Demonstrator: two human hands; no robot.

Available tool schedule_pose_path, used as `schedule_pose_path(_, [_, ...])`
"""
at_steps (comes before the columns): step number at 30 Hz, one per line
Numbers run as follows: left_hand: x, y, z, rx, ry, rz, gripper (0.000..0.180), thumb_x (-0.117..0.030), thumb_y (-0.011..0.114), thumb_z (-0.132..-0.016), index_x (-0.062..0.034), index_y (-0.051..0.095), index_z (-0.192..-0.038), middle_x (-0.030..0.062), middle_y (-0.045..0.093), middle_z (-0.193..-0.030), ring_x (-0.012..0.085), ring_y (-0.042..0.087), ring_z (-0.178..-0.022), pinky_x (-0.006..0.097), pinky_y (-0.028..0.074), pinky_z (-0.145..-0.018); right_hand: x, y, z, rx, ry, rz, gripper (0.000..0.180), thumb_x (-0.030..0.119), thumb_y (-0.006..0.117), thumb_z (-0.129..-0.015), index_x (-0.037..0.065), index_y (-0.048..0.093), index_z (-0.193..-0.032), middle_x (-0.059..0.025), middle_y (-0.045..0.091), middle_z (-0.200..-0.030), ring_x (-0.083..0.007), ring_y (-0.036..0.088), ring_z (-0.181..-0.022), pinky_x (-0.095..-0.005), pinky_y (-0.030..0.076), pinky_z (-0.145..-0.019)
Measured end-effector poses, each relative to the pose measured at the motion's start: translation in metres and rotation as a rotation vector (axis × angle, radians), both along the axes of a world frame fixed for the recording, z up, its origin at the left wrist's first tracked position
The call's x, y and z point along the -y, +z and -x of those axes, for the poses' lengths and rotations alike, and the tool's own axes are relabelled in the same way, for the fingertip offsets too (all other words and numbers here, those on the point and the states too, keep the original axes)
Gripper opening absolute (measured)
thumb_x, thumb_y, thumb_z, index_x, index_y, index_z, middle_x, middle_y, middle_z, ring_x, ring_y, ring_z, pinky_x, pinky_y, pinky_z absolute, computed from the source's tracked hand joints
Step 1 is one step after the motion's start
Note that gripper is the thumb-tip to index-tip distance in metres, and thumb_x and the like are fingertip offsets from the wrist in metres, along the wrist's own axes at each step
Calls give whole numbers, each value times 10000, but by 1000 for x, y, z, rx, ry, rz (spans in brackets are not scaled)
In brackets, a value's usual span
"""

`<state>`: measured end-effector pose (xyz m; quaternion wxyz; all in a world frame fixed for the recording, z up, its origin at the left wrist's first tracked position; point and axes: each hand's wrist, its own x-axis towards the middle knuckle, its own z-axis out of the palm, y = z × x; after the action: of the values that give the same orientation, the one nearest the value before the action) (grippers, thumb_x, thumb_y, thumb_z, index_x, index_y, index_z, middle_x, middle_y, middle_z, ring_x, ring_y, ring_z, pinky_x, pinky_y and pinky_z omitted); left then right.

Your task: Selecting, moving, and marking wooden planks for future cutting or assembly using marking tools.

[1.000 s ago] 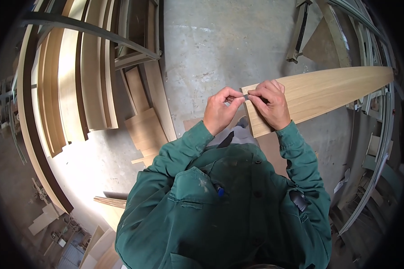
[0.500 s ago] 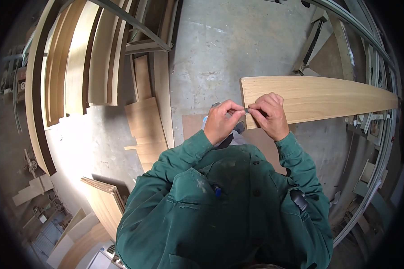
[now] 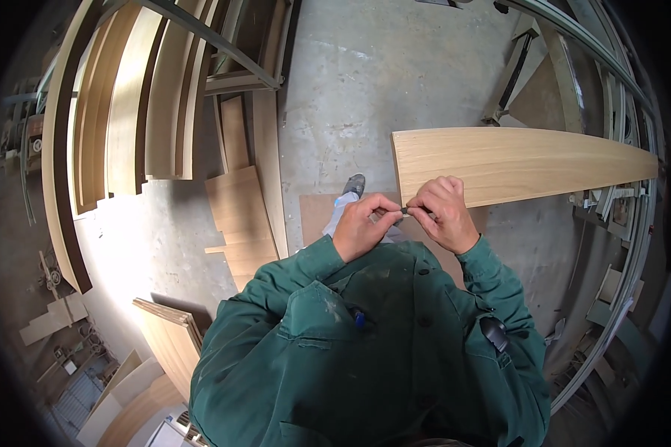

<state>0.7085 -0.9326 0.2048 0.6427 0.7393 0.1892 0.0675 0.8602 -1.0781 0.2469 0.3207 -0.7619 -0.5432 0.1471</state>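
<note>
**Both hands pinch a small dark piece at the board's corner**

Your green jacket [image 3: 365,357] fills the lower view and hides your legs; only one shoe [image 3: 354,184] shows on the floor [image 3: 365,82]. The board [image 3: 522,164] runs right until its far end blurs at the rim. Your left hand [image 3: 361,227] and right hand [image 3: 443,216] meet at its near corner, fingers closed on a small dark piece [image 3: 402,212], too tiny and covered to identify.
</note>
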Motion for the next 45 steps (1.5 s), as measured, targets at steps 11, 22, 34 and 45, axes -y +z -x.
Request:
schedule_pose_path(11, [-28, 26, -73, 373, -357, -635, 113, -235, 722, -807, -151, 677, -868, 9, 579, -866, 236, 549, -844, 358, 399, -732, 18, 13, 36, -287, -644, -32, 72, 8, 698, -832, 9, 626, -837, -110, 589, -785, -240, 554, -646, -336, 441, -595])
schedule_pose_path(22, [-16, 8, -158, 537, -904, -522, 88, -274, 757, -790, -205, 729, -838, -32, 576, -876, 190, 542, -924, 382, 352, -853, 35, -32, 68, -763, -1182, -407, 86, 46, 652, -952, -20, 598, -959, -26, 660, -822, -41, 590, -729, -200, 490, -648])
schedule_pose_path(34, [-37, 23, -148, 506, -1044, -618, 108, -263, 777, -778, -224, 734, -870, -34, 552, -918, 180, 540, -939, 369, 344, -894, 8, -38, 92, -538, -1202, -396, 129, 54, 698, -895, 16, 576, -878, -98, 644, -680, -170, 631, -539, -321, 473, -502])
schedule_pose_path(45, [-60, 15, -146, 634, -1200, -542, 110, -269, 768, -778, -202, 712, -844, -33, 568, -927, 212, 540, -940, 387, 363, -959, -32, -35, 129, -450, -1337, -435, 85, 12, 675, -920, -13, 595, -903, 4, 612, -704, -19, 534, -628, -214, 451, -554])
